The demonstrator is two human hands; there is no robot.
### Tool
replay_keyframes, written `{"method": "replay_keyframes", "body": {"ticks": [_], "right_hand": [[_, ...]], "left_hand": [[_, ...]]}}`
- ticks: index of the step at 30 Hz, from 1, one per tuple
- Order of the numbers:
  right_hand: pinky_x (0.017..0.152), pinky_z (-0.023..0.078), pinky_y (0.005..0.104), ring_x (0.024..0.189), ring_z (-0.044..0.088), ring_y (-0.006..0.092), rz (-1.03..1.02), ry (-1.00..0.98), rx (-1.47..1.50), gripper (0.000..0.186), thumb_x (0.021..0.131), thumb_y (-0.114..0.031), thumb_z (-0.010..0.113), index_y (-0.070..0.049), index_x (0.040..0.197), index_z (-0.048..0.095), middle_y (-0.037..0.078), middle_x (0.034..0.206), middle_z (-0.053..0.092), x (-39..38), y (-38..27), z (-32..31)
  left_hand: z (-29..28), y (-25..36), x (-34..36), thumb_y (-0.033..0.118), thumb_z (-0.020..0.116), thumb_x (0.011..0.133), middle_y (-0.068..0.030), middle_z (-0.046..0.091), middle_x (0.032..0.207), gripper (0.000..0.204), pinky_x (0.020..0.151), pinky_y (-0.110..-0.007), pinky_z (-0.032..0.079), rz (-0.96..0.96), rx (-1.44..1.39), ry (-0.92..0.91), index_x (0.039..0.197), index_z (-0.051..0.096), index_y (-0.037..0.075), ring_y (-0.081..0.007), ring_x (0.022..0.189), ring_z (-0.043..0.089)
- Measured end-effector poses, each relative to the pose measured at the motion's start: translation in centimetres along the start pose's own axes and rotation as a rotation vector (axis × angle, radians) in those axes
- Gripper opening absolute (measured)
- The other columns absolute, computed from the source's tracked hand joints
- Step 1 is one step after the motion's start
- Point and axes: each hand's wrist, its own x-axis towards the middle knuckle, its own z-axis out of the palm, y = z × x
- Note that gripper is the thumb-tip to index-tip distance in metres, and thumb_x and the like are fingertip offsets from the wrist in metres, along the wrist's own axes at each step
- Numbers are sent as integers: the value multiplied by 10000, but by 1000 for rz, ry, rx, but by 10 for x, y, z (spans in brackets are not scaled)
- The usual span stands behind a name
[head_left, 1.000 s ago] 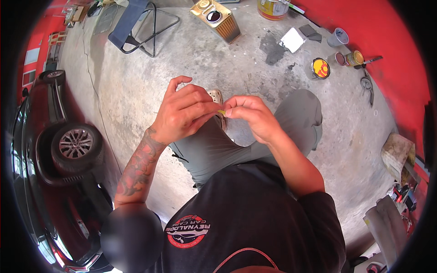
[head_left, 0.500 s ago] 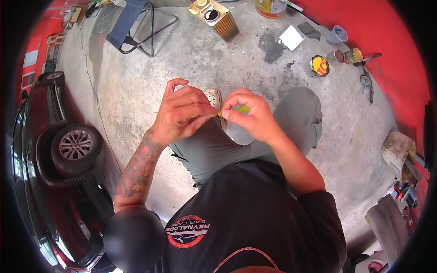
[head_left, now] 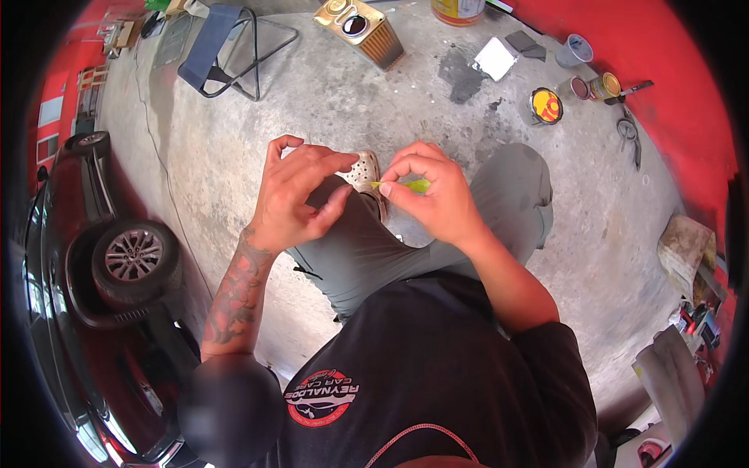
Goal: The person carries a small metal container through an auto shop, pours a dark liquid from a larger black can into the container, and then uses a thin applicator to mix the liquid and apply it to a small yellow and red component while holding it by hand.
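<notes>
Between the thumb and forefinger of my right hand [head_left: 438,204] is a small, thin yellow-green piece [head_left: 420,186]. Its narrow tip pokes out toward my left hand, and its wider part shows behind the thumb; I cannot make out what it is. My left hand [head_left: 292,195] hovers just to the left of that tip, thumb and forefinger apart, holding nothing. Both hands are above my grey trousers [head_left: 355,253]. Below and between them a pale clog with holes [head_left: 363,168] is on my foot.
Ahead stand a square gold can [head_left: 374,47] and a blue folding stool [head_left: 211,48]. Paint cans, including one with a yellow-and-red lid [head_left: 545,105], and a clear plastic cup [head_left: 575,51] are near the red wall. A dark car [head_left: 101,312] stands at the left.
My left thumb and forefinger have parted and drawn back left from the yellow-green piece. It stays pinched in my right hand, which has hardly moved.
</notes>
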Motion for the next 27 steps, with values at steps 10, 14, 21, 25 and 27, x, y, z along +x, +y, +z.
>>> {"method": "replay_keyframes", "body": {"ticks": [10,14,21,25,27], "right_hand": [[882,499,386,984,628,275,27,-60,-8,103,830,-160,792,-86,895,763,75,965,686,0,-1,4],[864,504,375,961,633,270,4,-17,20,100,832,-144,791,-78,902,763,75,950,675,-1,-2,5],[815,504,392,944,638,282,-43,12,-4,89,809,-100,784,-76,878,732,75,933,665,-1,-1,9],[801,502,398,941,639,290,-65,10,-42,92,803,-81,773,-83,878,719,75,916,662,1,-2,9],[803,502,406,926,644,300,-79,8,-61,84,830,-103,758,-80,896,712,83,917,673,1,-2,9]], "left_hand": [[11,-6,1,175,877,752,48,664,828,165,917,-381,378,74,13,-50,863,757,155,-128,897,659],[11,-4,1,165,875,757,45,668,829,160,913,-375,377,45,-17,-43,861,755,152,-132,888,661],[13,-1,1,93,849,747,38,673,830,156,906,-376,383,20,-35,-23,836,731,141,-146,878,668],[16,-2,-2,68,829,743,38,675,832,168,903,-380,387,14,-40,-25,849,720,138,-154,871,668],[16,-4,-3,69,831,745,38,676,834,172,901,-380,388,19,-40,-25,857,722,140,-154,868,666]]}}
